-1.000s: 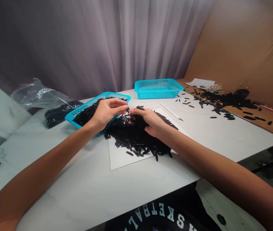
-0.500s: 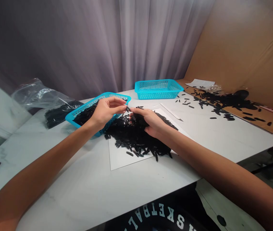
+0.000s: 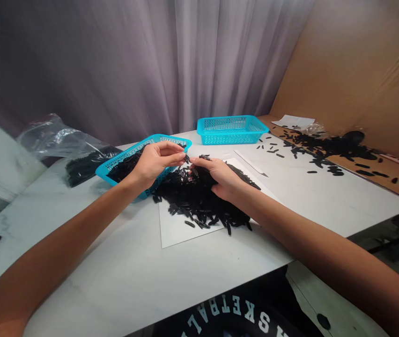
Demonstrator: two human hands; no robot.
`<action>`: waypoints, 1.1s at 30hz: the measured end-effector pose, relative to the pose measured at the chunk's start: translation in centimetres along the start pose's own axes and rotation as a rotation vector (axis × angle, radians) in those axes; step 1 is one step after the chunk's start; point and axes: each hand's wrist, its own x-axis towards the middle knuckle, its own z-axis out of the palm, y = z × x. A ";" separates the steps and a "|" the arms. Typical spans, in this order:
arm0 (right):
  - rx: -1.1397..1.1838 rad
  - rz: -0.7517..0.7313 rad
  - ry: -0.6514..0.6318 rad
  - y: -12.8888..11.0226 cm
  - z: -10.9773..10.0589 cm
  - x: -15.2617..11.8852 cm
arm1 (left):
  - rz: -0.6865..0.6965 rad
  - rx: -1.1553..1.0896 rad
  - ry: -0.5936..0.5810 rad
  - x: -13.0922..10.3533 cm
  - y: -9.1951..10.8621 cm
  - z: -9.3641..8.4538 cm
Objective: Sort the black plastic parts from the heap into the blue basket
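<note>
A small oblong black piece [image 3: 187, 159] is pinched between the thumb and fingers of the left hand [image 3: 150, 164], which are closed together at the tips. The thumb of the right hand [image 3: 222, 177] is held just beside that piece; its other fingers are partly hidden, and how far they are closed, or on what, cannot be told.

Below the fingers, a heap of black pieces [image 3: 203, 199] is spread over a white sheet [image 3: 171, 235] laid on the tabletop [image 3: 143, 281]. To the left of the fingers, a filled blue basket [image 3: 103, 172] is partly covered by the left hand, and farther left black contents are held in a clear plastic bag [image 3: 59, 140]. Beyond the fingers, to the right, a second blue basket [image 3: 232, 139] is set near a grey curtain [image 3: 199, 70]. Well to the right of the fingers, more black pieces [image 3: 340, 146] are scattered.
</note>
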 end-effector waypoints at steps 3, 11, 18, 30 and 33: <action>-0.001 0.013 0.007 0.0 0.0 0.0 | -0.005 0.000 -0.008 0.1 -0.2 -0.2; -0.035 0.023 -0.037 0.0 -0.2 0.2 | -0.024 0.010 -0.009 0.1 -0.2 -0.2; -0.192 0.003 -0.057 0.0 -0.2 -0.1 | -0.018 0.015 0.005 0.0 -0.1 -0.1; -0.129 0.011 -0.051 0.0 -0.1 -0.1 | -0.124 0.097 0.002 0.0 1.2 -0.1; -0.143 -0.004 -0.051 0.1 -0.1 -0.1 | -0.088 0.164 -0.073 0.1 0.9 -0.1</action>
